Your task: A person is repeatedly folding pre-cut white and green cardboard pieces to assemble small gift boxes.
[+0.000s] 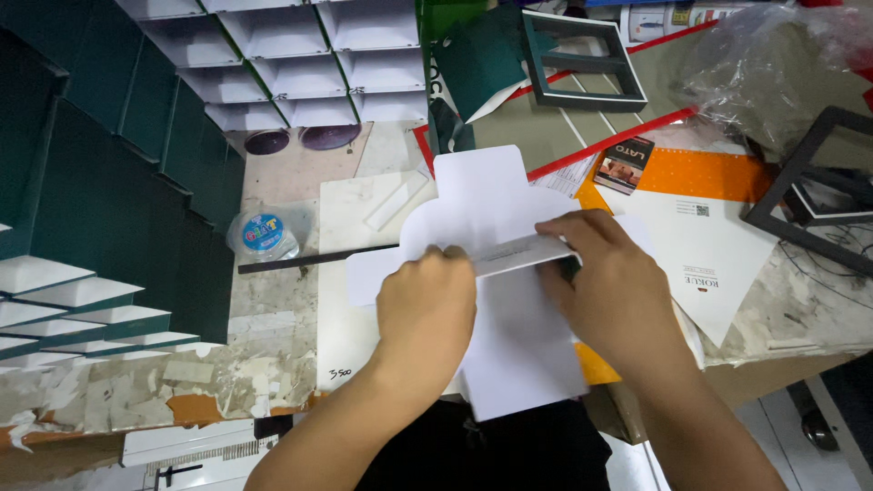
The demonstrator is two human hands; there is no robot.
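Here pressing flat on the white cross-shaped card blank (pixel 496 264), left hand (pixel 426 305) fisted, right hand (pixel 611 282) pinching its folded flap, steadying the crease on the counter (pixel 282 182).

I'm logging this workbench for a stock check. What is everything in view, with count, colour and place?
cross-shaped card blank: one, white, table centre, under both hands
dark strip: one, black, left of the blank
bottle cap: one, blue label, table left
folded box trays: many, white with green edges, stacked top left
frames: two, dark, top centre and right edge
small carton: one, brown, on the orange sheet
plastic bag: one, clear, top right
left hand: pressing the blank
right hand: fingers on a folded flap
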